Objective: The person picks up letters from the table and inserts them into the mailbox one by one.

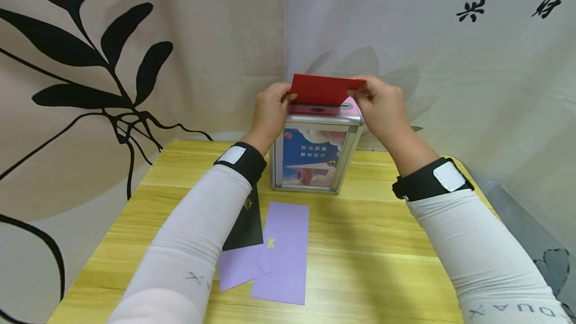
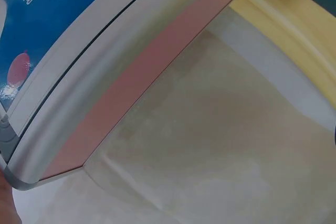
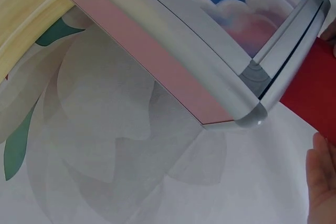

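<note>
A red envelope (image 1: pixel 325 90) is held lengthwise just above the top of a pink and silver letter box (image 1: pixel 317 151). My left hand (image 1: pixel 272 110) pinches its left end between thumb and fingers. At the opposite end, my right hand (image 1: pixel 380 106) pinches the right corner. The box has a slot in its lid and a blue picture panel on its front. In the right wrist view the red envelope (image 3: pixel 310 90) shows beside the box's corner, with fingertips of the right hand (image 3: pixel 321 182) at its edge. Only a sliver of the left hand (image 2: pixel 7 205) appears in the left wrist view.
On the wooden table (image 1: pixel 360 254) in front of the box lie purple envelopes (image 1: pixel 288 259) and a black envelope (image 1: pixel 245 224), partly under the left forearm. A curtain (image 1: pixel 225 54) printed with black leaves hangs behind and around the table.
</note>
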Demonstrator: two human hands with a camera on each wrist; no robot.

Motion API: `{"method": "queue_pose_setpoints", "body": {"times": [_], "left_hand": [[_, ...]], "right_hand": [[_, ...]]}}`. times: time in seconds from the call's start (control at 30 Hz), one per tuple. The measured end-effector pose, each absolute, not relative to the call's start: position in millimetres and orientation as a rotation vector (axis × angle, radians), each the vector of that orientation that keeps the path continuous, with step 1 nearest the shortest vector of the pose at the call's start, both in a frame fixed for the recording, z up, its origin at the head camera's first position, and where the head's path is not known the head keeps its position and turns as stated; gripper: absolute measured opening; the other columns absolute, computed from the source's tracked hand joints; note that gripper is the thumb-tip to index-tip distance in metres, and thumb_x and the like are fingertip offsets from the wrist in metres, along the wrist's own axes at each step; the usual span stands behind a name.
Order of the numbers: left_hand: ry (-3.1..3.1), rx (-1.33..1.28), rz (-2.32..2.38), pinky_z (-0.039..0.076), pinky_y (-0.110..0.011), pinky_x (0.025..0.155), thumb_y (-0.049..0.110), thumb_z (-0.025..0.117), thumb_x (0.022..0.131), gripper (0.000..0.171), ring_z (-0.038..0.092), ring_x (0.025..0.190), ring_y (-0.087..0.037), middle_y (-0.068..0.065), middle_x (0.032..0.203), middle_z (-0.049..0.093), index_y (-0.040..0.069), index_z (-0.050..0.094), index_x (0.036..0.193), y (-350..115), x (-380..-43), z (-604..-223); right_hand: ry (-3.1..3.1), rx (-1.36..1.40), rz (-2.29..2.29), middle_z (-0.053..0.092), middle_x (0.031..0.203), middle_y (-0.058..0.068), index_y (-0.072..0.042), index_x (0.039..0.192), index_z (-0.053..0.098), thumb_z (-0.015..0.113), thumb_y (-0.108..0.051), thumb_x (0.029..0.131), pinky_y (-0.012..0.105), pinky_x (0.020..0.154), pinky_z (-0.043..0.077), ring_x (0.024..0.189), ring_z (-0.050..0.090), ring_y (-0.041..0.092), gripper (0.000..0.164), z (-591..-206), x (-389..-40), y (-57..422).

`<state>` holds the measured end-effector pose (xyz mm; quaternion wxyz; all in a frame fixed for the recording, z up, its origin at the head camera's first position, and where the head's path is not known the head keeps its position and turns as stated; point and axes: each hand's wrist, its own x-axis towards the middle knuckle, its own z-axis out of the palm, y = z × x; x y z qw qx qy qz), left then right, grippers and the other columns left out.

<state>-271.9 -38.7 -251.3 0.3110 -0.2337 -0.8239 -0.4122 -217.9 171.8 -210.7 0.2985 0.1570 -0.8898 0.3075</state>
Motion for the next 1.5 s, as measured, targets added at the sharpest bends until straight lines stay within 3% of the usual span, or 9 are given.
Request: {"method": "queue_pose_setpoints", "body": {"times": [0.33, 0.77, 0.93, 1.1, 1.5], "left_hand": [[-2.368, -0.554, -1.053, 0.048, -0.03, 0.091, 0.013, 0.06, 0.095, 0.017, 0.062, 0.099, -0.024, -0.012, 0.106, 0.069, 0.001, 0.069, 0.102, -39.2, -271.4, -248.4], [-2.369, -0.541, -1.144, 0.048, -0.025, 0.092, 0.018, 0.062, 0.094, 0.02, 0.061, 0.104, -0.019, -0.009, 0.111, 0.067, 0.004, 0.066, 0.108, -38.6, -262.7, -232.9], [-2.266, -0.586, -1.139, 0.048, -0.022, 0.089, 0.017, 0.063, 0.094, 0.021, 0.06, 0.1, -0.018, -0.01, 0.108, 0.066, 0.002, 0.066, 0.108, -39.3, -255.3, -218.4], [-2.255, -0.644, -1.057, 0.047, -0.02, 0.092, 0.016, 0.06, 0.095, 0.022, 0.06, 0.101, -0.019, -0.011, 0.108, 0.066, 0.001, 0.067, 0.11, -41.0, -249.2, -209.6], [-2.435, -0.682, -0.851, 0.048, -0.022, 0.092, 0.004, 0.05, 0.1, 0.018, 0.06, 0.098, -0.02, -0.01, 0.104, 0.065, 0.001, 0.066, 0.107, -42.2, -252.5, -213.0]], "right_hand": [[-2.336, 0.433, 0.768, 0.071, 0.101, 0.019, 0.003, 0.104, 0.069, 0.062, -0.002, 0.092, 0.044, 0.085, 0.053, 0.094, 0.067, 0.032, 0.014, -212.0, -220.6, 170.1], [-2.347, 0.439, 0.732, 0.071, 0.102, 0.019, 0.003, 0.106, 0.069, 0.063, -0.005, 0.092, 0.04, 0.08, 0.053, 0.092, 0.067, 0.032, 0.016, -212.9, -231.7, 169.4], [-2.406, 0.413, 0.709, 0.071, 0.103, 0.017, 0.001, 0.107, 0.068, 0.06, -0.007, 0.095, 0.027, 0.067, 0.042, 0.086, 0.065, 0.03, 0.017, -212.9, -234.2, 169.9], [-2.449, 0.385, 0.682, 0.072, 0.1, 0.017, 0.0, 0.105, 0.068, 0.06, -0.008, 0.096, 0.029, 0.062, 0.036, 0.077, 0.059, 0.03, 0.015, -216.9, -239.5, 170.5], [-2.52, 0.308, 0.745, 0.07, 0.103, 0.02, 0.002, 0.105, 0.068, 0.06, -0.008, 0.096, 0.041, 0.076, 0.048, 0.089, 0.063, 0.033, 0.016, -235.6, -250.7, 168.1]]}}
